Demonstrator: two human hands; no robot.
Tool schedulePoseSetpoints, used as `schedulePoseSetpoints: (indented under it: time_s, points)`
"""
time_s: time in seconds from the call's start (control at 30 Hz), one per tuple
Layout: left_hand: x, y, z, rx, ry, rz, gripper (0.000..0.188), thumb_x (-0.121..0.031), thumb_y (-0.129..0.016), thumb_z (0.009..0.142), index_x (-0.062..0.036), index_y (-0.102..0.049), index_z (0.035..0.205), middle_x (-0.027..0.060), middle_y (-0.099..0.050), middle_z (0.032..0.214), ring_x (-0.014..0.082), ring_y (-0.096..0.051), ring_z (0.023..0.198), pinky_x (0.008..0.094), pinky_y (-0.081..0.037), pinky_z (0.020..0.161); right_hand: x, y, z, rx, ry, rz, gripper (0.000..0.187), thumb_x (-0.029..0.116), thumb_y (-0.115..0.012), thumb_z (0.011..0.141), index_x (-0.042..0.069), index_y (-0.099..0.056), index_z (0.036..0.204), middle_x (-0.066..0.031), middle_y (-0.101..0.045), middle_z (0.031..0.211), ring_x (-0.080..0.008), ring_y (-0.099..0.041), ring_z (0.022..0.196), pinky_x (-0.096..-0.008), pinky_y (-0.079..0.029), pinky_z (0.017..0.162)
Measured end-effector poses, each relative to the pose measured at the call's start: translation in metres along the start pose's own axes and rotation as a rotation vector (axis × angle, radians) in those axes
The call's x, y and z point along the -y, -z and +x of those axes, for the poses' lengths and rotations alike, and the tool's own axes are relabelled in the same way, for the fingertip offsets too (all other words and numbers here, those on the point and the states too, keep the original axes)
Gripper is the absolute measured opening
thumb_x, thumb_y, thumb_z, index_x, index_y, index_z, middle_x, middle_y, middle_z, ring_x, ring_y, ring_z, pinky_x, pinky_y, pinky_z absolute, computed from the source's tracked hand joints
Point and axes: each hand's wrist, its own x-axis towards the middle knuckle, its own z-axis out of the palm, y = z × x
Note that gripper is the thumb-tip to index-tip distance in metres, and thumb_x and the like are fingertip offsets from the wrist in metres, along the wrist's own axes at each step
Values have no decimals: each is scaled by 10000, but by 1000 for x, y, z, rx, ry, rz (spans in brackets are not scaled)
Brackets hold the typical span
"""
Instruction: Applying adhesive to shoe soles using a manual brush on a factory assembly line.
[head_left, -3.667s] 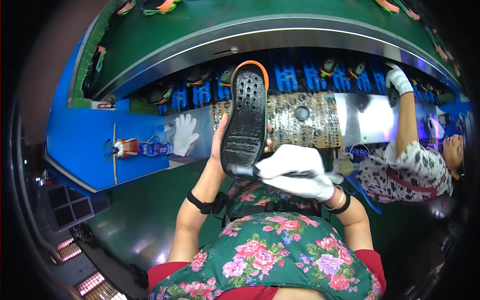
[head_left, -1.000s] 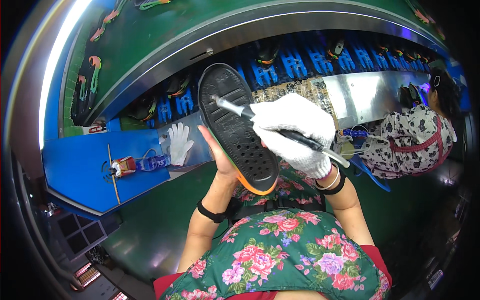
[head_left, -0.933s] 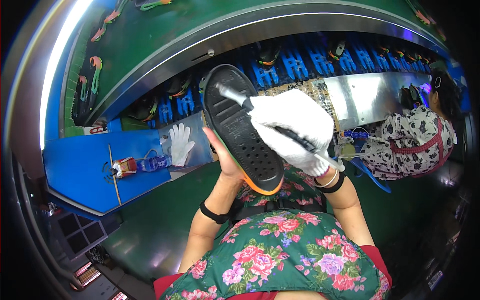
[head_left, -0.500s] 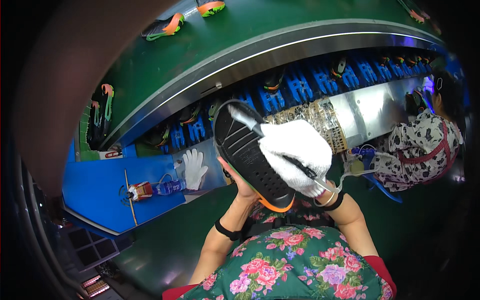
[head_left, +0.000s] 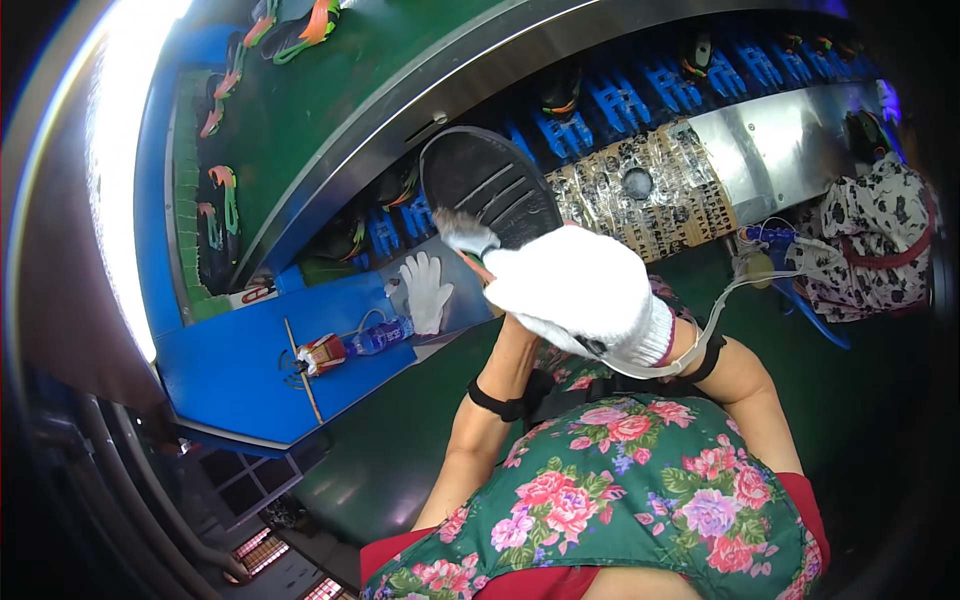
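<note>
A black shoe sole [head_left: 470,170] with a raised rim and cross slots is tilted up in front of me. My left hand [head_left: 509,335], bare and mostly covered by the white glove in front, grips it from below. My right hand [head_left: 580,290] wears a white knit glove and is closed around a brush [head_left: 466,233], its handle hidden in the fist. The brush's pale bristles are at the sole's left edge; whether they touch it I cannot tell. From the right wrist a whitish tube [head_left: 715,320] runs off to the right.
Ahead, a conveyor lined with blue holders [head_left: 620,105] carries shoe parts, below a green belt [head_left: 390,60] with more shoes. On the left, a blue table [head_left: 240,375] holds a blue bottle [head_left: 380,336] beside a white glove [head_left: 427,290]. Another person [head_left: 865,250] sits at right.
The brush has gone from the sole's upper face down to its left edge. The sole has moved up and turned, and my gloved hand now covers its lower part. The whole view has shifted.
</note>
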Motion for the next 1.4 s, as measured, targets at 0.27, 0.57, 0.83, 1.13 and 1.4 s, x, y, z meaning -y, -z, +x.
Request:
schedulePoseSetpoints:
  time_s: [0.27,0.57,0.83,1.13,1.4]
  points:
    - [1,0,0,-5,43,-22,868,-768,-253,993,-77,-468,1470,104,-580,1385,264,-571,1251,440,-436,1103,-11,3,-11,49,6,-19,329,75,-778,821,69,-759,1150,-96,-759,1073,-284,-726,952,-372,-576,814]
    - [-8,-7,-5,24,78,-24,968,-836,-253,933,-28,-538,1385,139,-637,1289,265,-629,1149,436,-503,1018,-9,3,-13,102,49,20,358,64,-762,825,68,-748,1183,-111,-742,1169,-299,-720,962,-384,-580,822]
    - [-28,-32,-2,231,160,98,1140,-975,-220,810,-5,-591,1279,127,-670,1170,218,-661,1007,363,-541,911,-6,5,-20,84,-56,147,291,85,-766,839,60,-758,1129,-119,-750,1130,-299,-714,973,-394,-580,831]
    - [-43,-56,4,229,212,-133,1182,-1014,-393,687,43,-542,1195,206,-666,985,274,-683,893,401,-583,789,-2,5,-31,154,-67,137,313,78,-761,850,89,-753,1163,-100,-755,1103,-267,-712,965,-376,-566,842]
    - [-51,-54,17,522,233,-163,1063,-942,-550,725,32,-521,1149,205,-668,983,348,-689,988,464,-555,922,2,4,-33,52,-66,65,290,90,-814,810,98,-768,1096,-70,-766,1025,-258,-721,871,-362,-573,747]
